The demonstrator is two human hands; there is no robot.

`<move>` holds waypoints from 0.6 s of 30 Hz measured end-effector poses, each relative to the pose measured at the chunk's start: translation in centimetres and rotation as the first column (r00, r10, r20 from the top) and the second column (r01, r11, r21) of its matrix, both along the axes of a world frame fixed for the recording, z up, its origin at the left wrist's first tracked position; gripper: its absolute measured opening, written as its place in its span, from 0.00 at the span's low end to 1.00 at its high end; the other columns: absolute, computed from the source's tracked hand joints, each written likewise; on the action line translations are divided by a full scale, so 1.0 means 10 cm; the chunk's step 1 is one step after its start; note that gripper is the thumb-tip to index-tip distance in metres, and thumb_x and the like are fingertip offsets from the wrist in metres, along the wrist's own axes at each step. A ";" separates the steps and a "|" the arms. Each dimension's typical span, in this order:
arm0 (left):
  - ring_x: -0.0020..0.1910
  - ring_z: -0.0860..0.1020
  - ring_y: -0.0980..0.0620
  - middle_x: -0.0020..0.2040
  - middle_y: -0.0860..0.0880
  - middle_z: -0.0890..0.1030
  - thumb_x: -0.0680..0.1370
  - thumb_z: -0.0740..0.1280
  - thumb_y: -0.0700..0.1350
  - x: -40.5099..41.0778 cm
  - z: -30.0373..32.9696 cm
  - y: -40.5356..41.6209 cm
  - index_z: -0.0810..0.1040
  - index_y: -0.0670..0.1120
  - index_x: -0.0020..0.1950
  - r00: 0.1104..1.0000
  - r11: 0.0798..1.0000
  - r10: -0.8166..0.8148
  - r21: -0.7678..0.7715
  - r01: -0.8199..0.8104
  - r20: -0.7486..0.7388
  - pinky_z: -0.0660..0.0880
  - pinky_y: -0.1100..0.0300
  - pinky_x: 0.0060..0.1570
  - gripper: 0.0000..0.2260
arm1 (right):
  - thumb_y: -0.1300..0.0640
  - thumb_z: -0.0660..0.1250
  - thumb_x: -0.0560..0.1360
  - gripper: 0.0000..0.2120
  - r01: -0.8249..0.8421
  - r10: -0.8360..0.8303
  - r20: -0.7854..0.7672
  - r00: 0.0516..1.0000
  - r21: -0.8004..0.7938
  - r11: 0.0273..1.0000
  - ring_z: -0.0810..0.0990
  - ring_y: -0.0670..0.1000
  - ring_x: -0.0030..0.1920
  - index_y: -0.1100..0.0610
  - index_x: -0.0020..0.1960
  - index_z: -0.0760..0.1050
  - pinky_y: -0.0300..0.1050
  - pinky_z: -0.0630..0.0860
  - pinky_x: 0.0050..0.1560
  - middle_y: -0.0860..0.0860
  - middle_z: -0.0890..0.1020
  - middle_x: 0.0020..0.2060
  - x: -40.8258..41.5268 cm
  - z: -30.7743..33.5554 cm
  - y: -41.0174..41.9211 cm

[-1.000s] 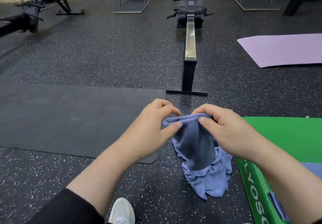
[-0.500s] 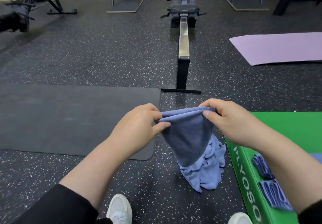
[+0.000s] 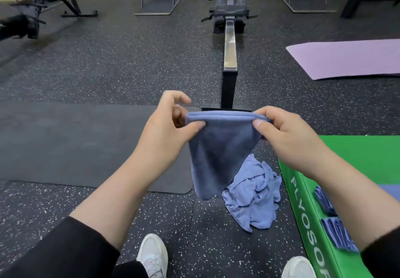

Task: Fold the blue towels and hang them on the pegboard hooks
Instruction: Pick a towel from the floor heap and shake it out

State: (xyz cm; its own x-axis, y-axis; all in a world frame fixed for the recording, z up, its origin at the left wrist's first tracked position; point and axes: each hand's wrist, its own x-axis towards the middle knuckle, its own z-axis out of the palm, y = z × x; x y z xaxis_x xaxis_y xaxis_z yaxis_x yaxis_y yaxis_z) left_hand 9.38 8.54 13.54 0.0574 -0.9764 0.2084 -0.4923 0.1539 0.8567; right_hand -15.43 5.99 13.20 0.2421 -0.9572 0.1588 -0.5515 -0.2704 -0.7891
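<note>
A blue towel [image 3: 218,152] hangs in front of me, doubled over, its top edge stretched level between my hands. My left hand [image 3: 166,130] pinches the left top corner with thumb and forefinger, the other fingers lifted. My right hand [image 3: 287,139] pinches the right top corner. Below the hanging towel a crumpled heap of lighter blue towels [image 3: 253,195] lies on the floor. Two folded blue towels [image 3: 333,228] rest on the green plyo box [image 3: 359,158] at my right. No pegboard is in view.
A rowing machine [image 3: 229,46] runs away from me straight ahead. A black mat [image 3: 75,143] lies at the left, a purple mat [image 3: 346,59] at the far right. My white shoes [image 3: 152,256] stand on the speckled floor. Racks line the back wall.
My hands have moved apart and risen a little, drawing the towel's top edge out straight and wider. The towel now hangs clear of the heap.
</note>
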 end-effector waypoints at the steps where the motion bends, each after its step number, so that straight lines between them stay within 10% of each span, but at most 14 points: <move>1: 0.39 0.77 0.58 0.38 0.58 0.79 0.76 0.75 0.43 0.01 0.01 0.00 0.74 0.58 0.58 0.994 0.999 -0.032 0.033 0.035 -0.100 0.73 0.66 0.45 0.17 | 0.54 0.63 0.80 0.08 -0.002 0.000 0.085 0.996 0.029 1.000 0.76 0.45 0.37 0.49 0.46 0.79 0.50 0.76 0.47 0.50 0.82 0.36 0.03 0.02 0.01; 5: 0.47 0.82 0.51 0.47 0.47 0.86 0.77 0.71 0.49 -0.03 -0.07 -0.03 0.85 0.52 0.52 0.987 0.984 -0.050 0.160 0.075 -0.156 0.79 0.42 0.56 0.06 | 0.45 0.61 0.74 0.12 0.001 -0.019 0.142 0.990 0.124 0.992 0.77 0.52 0.41 0.49 0.49 0.79 0.67 0.78 0.52 0.60 0.83 0.43 0.10 0.02 0.01; 8: 0.36 0.75 0.57 0.36 0.53 0.82 0.78 0.71 0.46 -0.13 -0.18 -0.06 0.85 0.47 0.47 0.976 0.975 0.043 0.222 0.007 -0.216 0.77 0.51 0.41 0.04 | 0.46 0.62 0.73 0.11 0.053 -0.072 0.110 0.991 0.165 0.985 0.76 0.51 0.38 0.50 0.47 0.79 0.67 0.79 0.50 0.59 0.83 0.42 0.13 0.00 -0.01; 18: 0.33 0.73 0.45 0.29 0.48 0.75 0.75 0.70 0.53 -0.51 -0.27 -0.11 0.73 0.42 0.36 0.966 0.965 0.231 0.095 -0.242 0.116 0.77 0.46 0.36 0.17 | 0.45 0.60 0.69 0.17 0.169 -0.193 0.083 0.978 0.236 0.957 0.78 0.61 0.35 0.55 0.48 0.79 0.68 0.80 0.46 0.60 0.82 0.36 0.24 -0.23 -0.13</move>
State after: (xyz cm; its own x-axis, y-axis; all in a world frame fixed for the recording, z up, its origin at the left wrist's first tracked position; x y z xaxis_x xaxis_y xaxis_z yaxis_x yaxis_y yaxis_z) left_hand 4.31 7.46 10.87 0.2734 -0.9544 0.1199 -0.5898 -0.0679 0.8047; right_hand -13.04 4.74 10.94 0.0553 -0.9971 -0.0525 -0.4863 0.0190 -0.8736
